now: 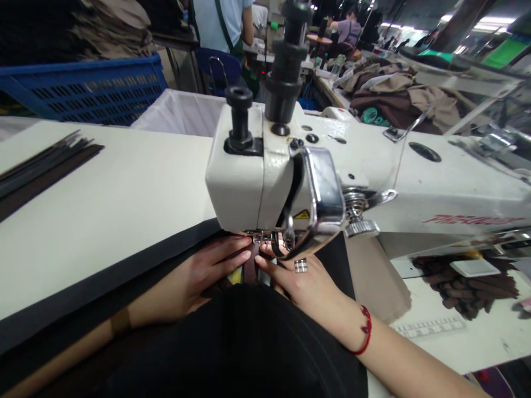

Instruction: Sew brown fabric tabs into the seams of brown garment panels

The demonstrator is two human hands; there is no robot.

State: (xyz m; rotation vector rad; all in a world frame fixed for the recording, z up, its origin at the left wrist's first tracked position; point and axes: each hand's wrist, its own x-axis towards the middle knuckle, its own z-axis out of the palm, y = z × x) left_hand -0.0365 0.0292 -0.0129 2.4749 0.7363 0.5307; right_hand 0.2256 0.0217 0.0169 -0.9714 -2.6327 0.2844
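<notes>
Sewing looks midway: brown strip [250, 271], black cloth [103, 282] at machine [240, 188]; finished length hidden. Left hand [199, 276] flat, fingers extended; right hand [311, 282], cannot tell (guard [327, 188] covers some fingertips).

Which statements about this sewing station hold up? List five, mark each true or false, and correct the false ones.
1. A brown strip shows between the left hand and the right hand. True.
2. The red bracelet is on the left wrist. False: the red bracelet is on the right wrist.
3. The right hand wears a ring. True.
4. The plastic basket is green. False: the plastic basket is blue.
5. The sewing machine is mostly white. True.
</notes>
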